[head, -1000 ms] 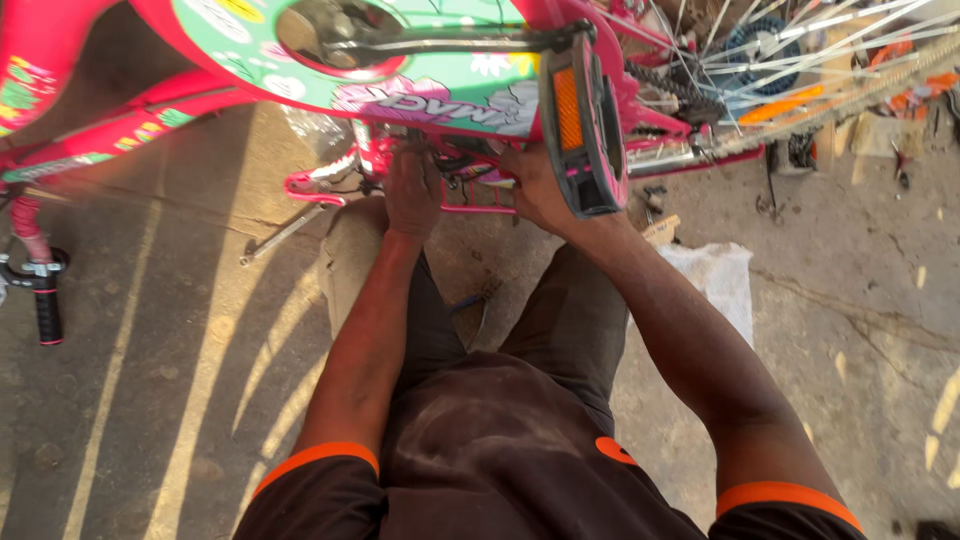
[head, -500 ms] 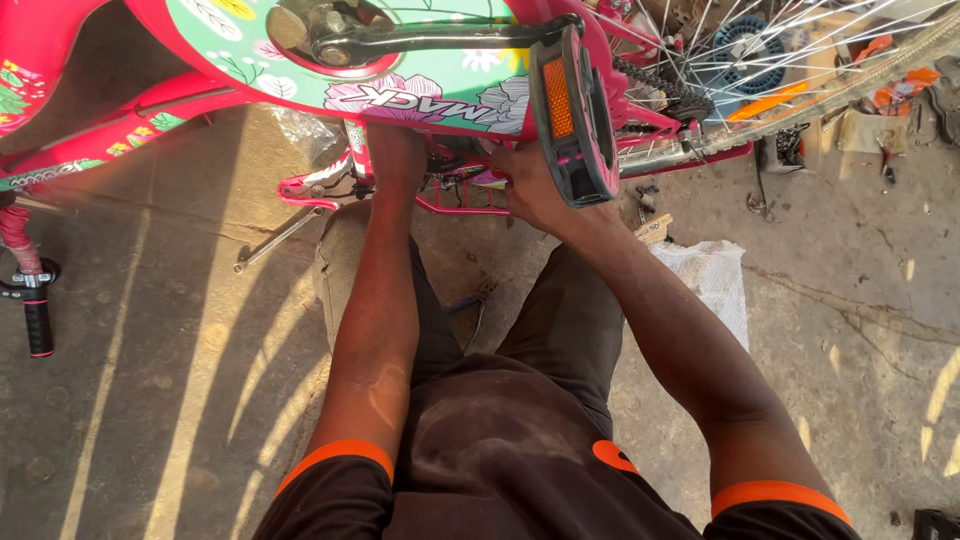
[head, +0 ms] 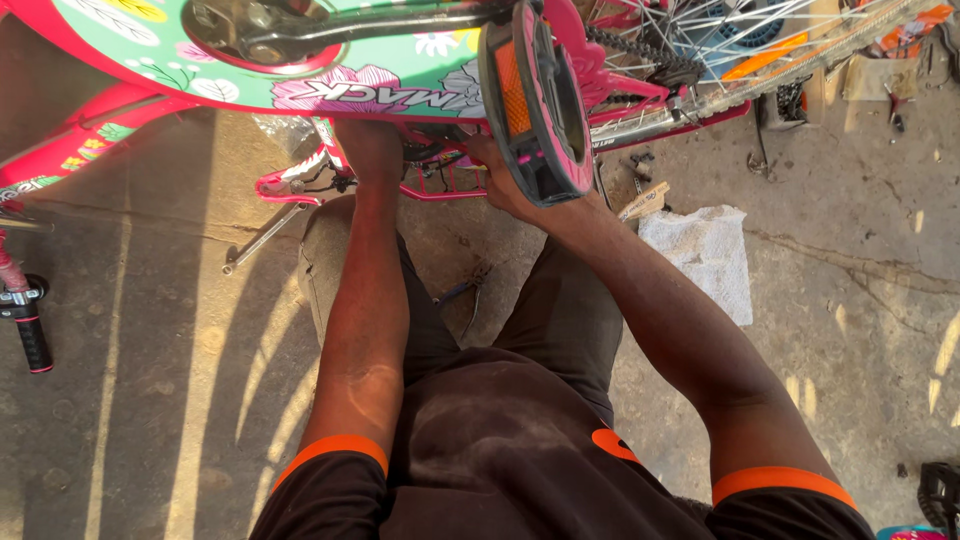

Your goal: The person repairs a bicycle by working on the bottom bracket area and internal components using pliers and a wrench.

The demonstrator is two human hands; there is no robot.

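Left hand, right hand under pink bicycle.

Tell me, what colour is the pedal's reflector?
Orange, set in the pink-edged pedal near the right hand. The head view shows it clearly.

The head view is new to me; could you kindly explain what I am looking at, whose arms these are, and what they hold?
The camera sits on a person's head and looks down, so the two arms are the wearer's own. They crouch on a concrete floor beside a pink bicycle. A pedal sticks out towards the camera. The left hand reaches under the green chain cover; the right hand is at the pink frame behind the pedal. What either grips is hidden. A white cloth lies on the floor to the right.
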